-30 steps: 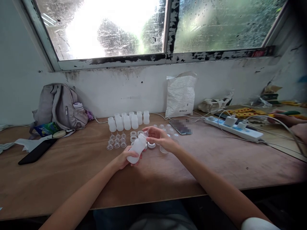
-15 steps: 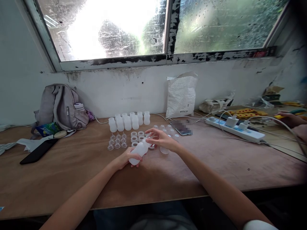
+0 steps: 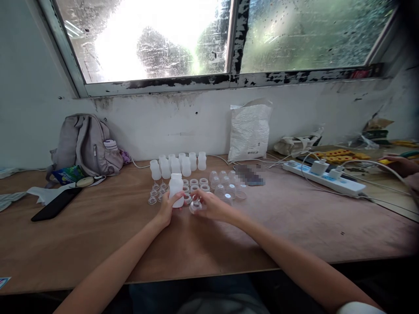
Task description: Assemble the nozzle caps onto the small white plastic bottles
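Note:
My left hand (image 3: 168, 206) is wrapped round a frosted white baby bottle (image 3: 176, 189), which stands close to upright. To its right, my right hand (image 3: 211, 205) grips a clear round bottle top (image 3: 195, 206) just above the table; its details are too small to make out. Behind the hands lie rows of white collar rings (image 3: 194, 182). Clear bottle teats (image 3: 152, 200) sit in rows to the left, partly hidden by the bottle. On the right are clear dome caps (image 3: 228, 189). Several more white bottles (image 3: 186, 166) stand upright behind.
A phone (image 3: 252, 176) lies behind the caps. The power strip (image 3: 322, 178) with plugs and cables is at the right, near another person's hand (image 3: 401, 167). A grey backpack (image 3: 80, 144) and a black flat case (image 3: 55, 205) are at the left. A white parcel bag (image 3: 249, 131) leans on the wall.
The bottle went from tilted to nearly upright and shifted left. My right hand came away from the bottle's mouth, moving down, and now has the clear bottle top beside it.

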Demonstrator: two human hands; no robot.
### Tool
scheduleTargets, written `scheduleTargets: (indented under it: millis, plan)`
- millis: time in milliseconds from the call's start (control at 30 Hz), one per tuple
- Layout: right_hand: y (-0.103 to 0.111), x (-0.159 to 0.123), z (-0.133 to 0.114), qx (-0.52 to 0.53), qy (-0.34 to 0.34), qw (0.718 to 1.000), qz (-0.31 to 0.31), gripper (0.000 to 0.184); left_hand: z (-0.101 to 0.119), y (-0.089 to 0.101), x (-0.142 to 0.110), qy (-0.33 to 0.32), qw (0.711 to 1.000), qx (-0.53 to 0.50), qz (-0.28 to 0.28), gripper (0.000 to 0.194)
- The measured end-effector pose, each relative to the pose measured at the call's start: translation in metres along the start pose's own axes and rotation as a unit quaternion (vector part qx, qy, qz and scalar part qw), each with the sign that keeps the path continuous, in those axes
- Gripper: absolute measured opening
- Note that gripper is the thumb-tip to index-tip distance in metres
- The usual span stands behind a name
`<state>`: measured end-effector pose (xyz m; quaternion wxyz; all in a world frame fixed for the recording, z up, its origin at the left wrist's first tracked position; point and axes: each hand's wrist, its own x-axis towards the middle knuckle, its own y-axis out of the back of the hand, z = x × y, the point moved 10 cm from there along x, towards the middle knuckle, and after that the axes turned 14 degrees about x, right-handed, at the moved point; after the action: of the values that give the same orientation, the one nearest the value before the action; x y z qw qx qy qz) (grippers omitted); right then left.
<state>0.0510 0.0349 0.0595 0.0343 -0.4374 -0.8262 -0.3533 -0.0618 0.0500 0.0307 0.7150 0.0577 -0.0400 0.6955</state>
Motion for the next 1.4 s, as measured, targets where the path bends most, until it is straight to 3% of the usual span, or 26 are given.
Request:
scheduleTargets:
  millis: [67, 167, 233, 333, 467, 567, 733, 833, 933, 1000, 1067, 1200, 1400]
  plan:
    - [-0.018, -0.003, 0.003, -0.019, 0.010, 0.999, -0.034, 0.048, -0.003, 0.006, 0.003, 0.002, 1.000, 0.003, 0.028, 0.039]
    - [-0.024, -0.004, 0.003, -0.022, 0.022, 0.999, -0.043, 0.051, -0.005, 0.011, 0.006, -0.009, 0.998, 0.018, 0.052, 0.039]
    - [-0.018, -0.003, -0.001, -0.011, 0.026, 0.999, -0.028, 0.049, -0.003, 0.011, 0.005, -0.022, 0.997, 0.041, 0.059, 0.038]
    - [0.003, -0.001, -0.015, 0.015, 0.037, 0.998, 0.042, 0.040, 0.008, 0.011, 0.001, -0.060, 0.990, 0.111, 0.068, 0.038]
    - [0.026, -0.002, -0.028, 0.046, 0.046, 0.989, 0.132, 0.040, 0.034, 0.002, -0.012, -0.149, 0.955, 0.249, 0.054, 0.044]
    - [0.029, -0.006, -0.033, 0.061, 0.060, 0.983, 0.160, 0.033, 0.040, -0.006, -0.019, -0.175, 0.939, 0.295, 0.028, 0.043]
    - [0.033, -0.006, -0.026, 0.119, 0.046, 0.977, 0.173, 0.018, 0.043, -0.006, -0.021, -0.200, 0.927, 0.316, 0.037, 0.048]
    - [0.058, 0.002, -0.024, 0.141, 0.049, 0.967, 0.207, 0.020, 0.044, -0.011, -0.017, -0.230, 0.920, 0.316, 0.015, 0.063]
    - [0.104, 0.018, -0.021, 0.070, 0.044, 0.956, 0.283, 0.020, 0.040, -0.009, -0.011, -0.239, 0.907, 0.346, 0.015, 0.076]
    - [0.130, 0.036, -0.015, -0.040, 0.018, 0.948, 0.315, 0.017, 0.039, -0.008, -0.009, -0.252, 0.883, 0.395, 0.009, 0.064]
    - [0.141, 0.060, 0.001, -0.152, -0.034, 0.945, 0.289, 0.016, 0.037, -0.015, -0.011, -0.286, 0.842, 0.457, -0.026, 0.046]
    - [0.140, 0.098, 0.047, -0.233, -0.115, 0.937, 0.233, 0.017, 0.028, -0.032, -0.019, -0.333, 0.766, 0.539, -0.112, 0.039]
    - [0.123, 0.118, 0.091, -0.257, -0.164, 0.930, 0.206, 0.018, 0.023, -0.039, -0.023, -0.340, 0.733, 0.572, -0.138, 0.042]
